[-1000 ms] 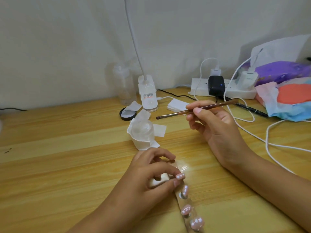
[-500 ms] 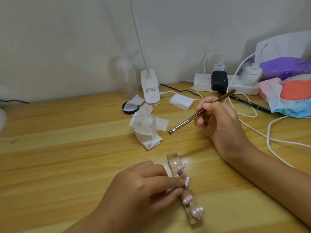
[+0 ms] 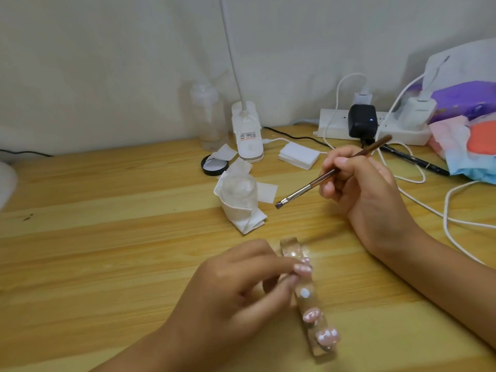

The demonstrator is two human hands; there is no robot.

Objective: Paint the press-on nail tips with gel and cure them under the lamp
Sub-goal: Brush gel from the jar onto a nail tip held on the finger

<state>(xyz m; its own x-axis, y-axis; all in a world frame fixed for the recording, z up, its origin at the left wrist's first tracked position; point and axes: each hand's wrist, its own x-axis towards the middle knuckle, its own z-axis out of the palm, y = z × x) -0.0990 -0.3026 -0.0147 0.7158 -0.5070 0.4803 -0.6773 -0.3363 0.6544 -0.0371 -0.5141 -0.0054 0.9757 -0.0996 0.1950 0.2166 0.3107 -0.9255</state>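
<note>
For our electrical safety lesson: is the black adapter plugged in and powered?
Plugged in and powered: the black adapter sits in the white power strip, showing a small blue light.

Single view: wide-angle head cam, facing forward and down onto the light wooden plank tabletop [image 3: 94, 251]. Close in: left hand [image 3: 236, 299] and right hand [image 3: 365, 194] over the tabletop's near half; plain off-white wall [image 3: 107, 63] behind its far edge.
</note>
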